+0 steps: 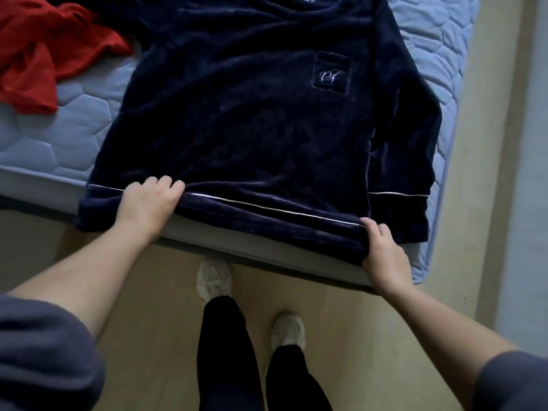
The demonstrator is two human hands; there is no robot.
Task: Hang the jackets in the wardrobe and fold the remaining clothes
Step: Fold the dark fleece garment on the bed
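As left hand (151, 203) and right hand (382, 256) pinch hem (267, 216), navy top (252, 114) on mattress (74, 129)

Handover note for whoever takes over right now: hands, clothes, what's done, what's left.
Hands: left hand grips the hem of the navy top; right hand grips the same hem farther right.
Clothes: the navy top lies flat, front up, on the blue quilted mattress, hem over its edge. The red garment lies crumpled at far left.
Done: top laid out.
Left: fold it, then the red garment.
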